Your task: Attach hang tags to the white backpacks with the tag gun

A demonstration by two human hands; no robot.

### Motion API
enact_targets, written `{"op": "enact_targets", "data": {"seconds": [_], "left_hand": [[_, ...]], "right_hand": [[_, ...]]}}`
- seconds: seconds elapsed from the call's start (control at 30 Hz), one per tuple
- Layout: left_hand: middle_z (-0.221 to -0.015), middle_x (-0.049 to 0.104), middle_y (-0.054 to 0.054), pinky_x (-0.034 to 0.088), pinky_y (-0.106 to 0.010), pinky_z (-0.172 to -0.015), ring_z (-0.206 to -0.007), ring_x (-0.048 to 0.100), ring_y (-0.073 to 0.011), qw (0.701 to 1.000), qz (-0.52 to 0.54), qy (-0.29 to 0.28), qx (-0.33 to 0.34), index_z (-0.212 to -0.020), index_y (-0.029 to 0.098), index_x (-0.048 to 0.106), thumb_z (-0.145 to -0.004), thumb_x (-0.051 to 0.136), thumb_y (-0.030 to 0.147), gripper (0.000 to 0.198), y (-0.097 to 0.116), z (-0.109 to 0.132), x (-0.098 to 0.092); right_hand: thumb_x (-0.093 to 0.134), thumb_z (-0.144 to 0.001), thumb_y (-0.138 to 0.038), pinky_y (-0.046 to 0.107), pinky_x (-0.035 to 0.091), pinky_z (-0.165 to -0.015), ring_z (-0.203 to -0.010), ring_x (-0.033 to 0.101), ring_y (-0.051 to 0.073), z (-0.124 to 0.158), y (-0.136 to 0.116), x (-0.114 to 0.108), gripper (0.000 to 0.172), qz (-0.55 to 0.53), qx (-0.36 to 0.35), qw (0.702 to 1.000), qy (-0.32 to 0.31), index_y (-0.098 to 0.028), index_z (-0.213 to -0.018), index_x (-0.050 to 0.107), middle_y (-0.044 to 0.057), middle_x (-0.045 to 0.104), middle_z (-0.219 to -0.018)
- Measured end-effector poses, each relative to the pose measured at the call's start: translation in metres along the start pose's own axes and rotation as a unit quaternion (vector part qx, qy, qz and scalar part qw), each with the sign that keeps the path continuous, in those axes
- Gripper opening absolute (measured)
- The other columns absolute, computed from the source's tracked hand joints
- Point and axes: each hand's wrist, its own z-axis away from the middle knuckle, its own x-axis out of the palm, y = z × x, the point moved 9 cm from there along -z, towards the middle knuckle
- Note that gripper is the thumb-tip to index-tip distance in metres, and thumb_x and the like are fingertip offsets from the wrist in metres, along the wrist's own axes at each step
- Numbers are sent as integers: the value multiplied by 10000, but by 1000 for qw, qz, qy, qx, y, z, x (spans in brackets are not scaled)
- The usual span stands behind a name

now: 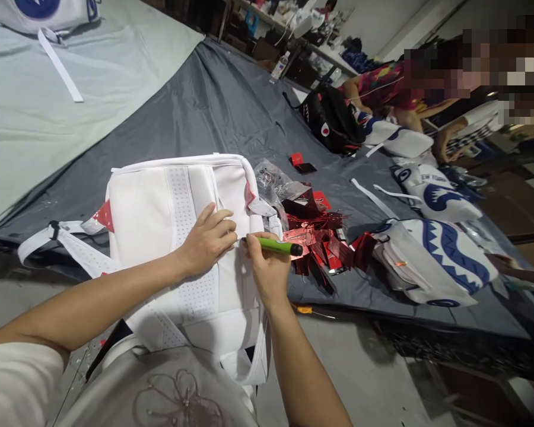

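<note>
Here, right hand point(267, 268) grips green tool point(272, 245) — white backpack point(191, 237)

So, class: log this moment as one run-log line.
left hand: pressing white backpack | right hand: gripping green tool, tip at backpack | beside: red foil pieces

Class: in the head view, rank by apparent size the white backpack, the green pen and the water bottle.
1. white backpack
2. green pen, held in the right hand
3. water bottle, though it lies much farther away, so 2 and 3 are unsure

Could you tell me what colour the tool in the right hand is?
Bright green with a black end, clearest in the head view.
</note>
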Motion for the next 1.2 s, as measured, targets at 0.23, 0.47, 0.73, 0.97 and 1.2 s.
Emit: {"op": "enact_targets", "data": {"seconds": [0.23,0.47,0.73,0.97,1.2], "left_hand": [[-1048,670,-38,232,-533,-1219,-1284,483,-236,999,22,-22,-13,-929,208,628,-937,527,207,102,-4,3,10],[-1064,673,-43,246,-534,-1214,-1293,484,-232,999,29,-29,-23,-933,201,620,-956,501,210,122,-5,4,11],[-1057,678,-37,229,-513,-1219,-1270,500,-226,1000,17,-9,-13,-946,189,615,-972,493,236,133,-4,3,10],[-1072,677,-40,200,-505,-1234,-1277,498,-222,999,30,-12,-17,-959,190,616,-981,475,249,154,-8,7,16],[-1199,636,-74,346,-503,-1171,-1278,516,-223,965,-82,-246,-36,-1020,238,645,-990,465,310,196,-8,5,21]], "right_hand": [[593,-896,-495,292,471,-553,-564,601,174,-7,3,2,329,66,-17,998,-3,-172,-834,620,20,639,-651],[569,-906,-489,305,470,-572,-557,608,186,-11,-5,5,340,95,-39,995,-1,-171,-804,631,30,651,-637],[541,-922,-514,306,437,-562,-543,592,191,-13,-7,5,391,132,-52,990,8,-168,-767,635,37,645,-618],[521,-933,-539,302,433,-558,-550,597,191,-11,-3,1,433,150,-41,988,26,-164,-748,634,49,657,-625],[527,-969,-513,307,534,-643,-706,659,194,-19,-28,53,412,111,-102,987,-53,-140,-887,682,75,693,-806]]}}
